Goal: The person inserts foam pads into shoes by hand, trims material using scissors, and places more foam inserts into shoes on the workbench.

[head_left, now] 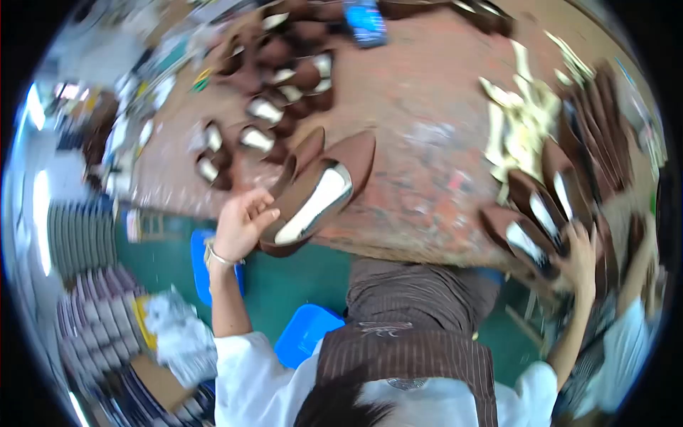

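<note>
My left hand (245, 219) is closed on the heel end of a brown pointed flat shoe (361, 160) with a white insole, over the table's near edge. Another brown shoe (307, 151) lies just beyond it. Over at the right edge, my right hand (578, 257) has its fingers curled on the heel end of a brown shoe (542, 206), one in a cluster of similar shoes. A further brown shoe (509, 226) is beside it, to the left. Motion blur softens the finger detail.
The worn reddish table (427, 164) bears several brown shoes (267, 110) at the far left. Cream strips (526, 117) and stacked brown pieces (601, 132) lie on the right. A blue bin (307, 334) stands below. Another person's arm (637, 267) is at far right.
</note>
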`<control>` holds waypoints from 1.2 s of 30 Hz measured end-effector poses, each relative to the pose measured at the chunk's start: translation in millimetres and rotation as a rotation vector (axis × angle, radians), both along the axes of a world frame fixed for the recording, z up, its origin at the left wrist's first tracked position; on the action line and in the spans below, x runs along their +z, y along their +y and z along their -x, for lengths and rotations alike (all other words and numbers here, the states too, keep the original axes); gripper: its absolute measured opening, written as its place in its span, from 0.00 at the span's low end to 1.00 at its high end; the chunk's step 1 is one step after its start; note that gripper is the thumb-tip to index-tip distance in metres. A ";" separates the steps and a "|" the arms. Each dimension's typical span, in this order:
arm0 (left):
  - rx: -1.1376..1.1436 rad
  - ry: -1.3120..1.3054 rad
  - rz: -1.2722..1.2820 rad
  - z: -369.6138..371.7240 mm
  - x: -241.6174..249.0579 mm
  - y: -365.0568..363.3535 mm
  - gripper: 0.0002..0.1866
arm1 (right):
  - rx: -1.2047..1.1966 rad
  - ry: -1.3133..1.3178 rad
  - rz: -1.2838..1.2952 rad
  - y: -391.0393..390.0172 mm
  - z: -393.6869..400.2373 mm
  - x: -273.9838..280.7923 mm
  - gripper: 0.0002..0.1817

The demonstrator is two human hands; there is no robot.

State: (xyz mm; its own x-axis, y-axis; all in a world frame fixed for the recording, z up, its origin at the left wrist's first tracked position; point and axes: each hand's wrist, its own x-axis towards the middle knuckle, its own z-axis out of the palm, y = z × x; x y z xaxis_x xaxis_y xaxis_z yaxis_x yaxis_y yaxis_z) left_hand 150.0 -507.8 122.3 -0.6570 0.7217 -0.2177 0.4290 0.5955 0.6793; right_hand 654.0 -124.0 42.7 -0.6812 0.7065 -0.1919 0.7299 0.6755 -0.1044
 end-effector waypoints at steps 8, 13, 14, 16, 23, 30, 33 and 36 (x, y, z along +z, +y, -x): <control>0.468 0.567 -0.037 182.3 13.3 -50.7 0.11 | 0.062 0.040 -0.116 -13.0 18.9 2.3 0.30; 0.604 0.677 0.241 290.9 -30.9 -31.7 0.17 | 0.030 0.033 -0.093 -15.8 22.5 14.6 0.16; 0.611 0.662 0.355 313.0 -47.5 -30.8 0.19 | -0.004 0.023 -0.061 -16.2 23.3 16.3 0.15; 0.561 0.599 0.437 338.7 -87.1 -35.2 0.20 | 0.000 0.048 -0.049 -15.4 23.9 17.5 0.15; 0.483 0.943 0.126 248.6 -84.7 9.4 0.21 | -0.015 0.083 0.094 -16.5 52.2 54.8 0.15; 0.100 -0.106 -0.476 -23.2 -110.8 59.9 0.33 | -0.091 0.063 0.218 -39.4 140.1 140.4 0.15; -0.062 -0.726 -0.481 -121.4 -116.1 70.5 0.43 | 0.078 0.155 0.244 -45.2 165.2 155.1 0.14; -0.098 -0.911 -0.674 -161.0 -81.8 85.7 0.48 | 0.117 0.266 0.360 -53.5 192.1 161.9 0.15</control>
State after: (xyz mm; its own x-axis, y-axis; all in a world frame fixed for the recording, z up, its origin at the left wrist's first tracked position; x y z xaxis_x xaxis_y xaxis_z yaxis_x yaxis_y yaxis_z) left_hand 311.1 -422.1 40.5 -0.3875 0.9122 -0.1336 -0.3639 -0.0182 0.9312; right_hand 461.9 -177.5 204.6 -0.8116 0.5420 -0.2183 0.5665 0.6383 -0.5212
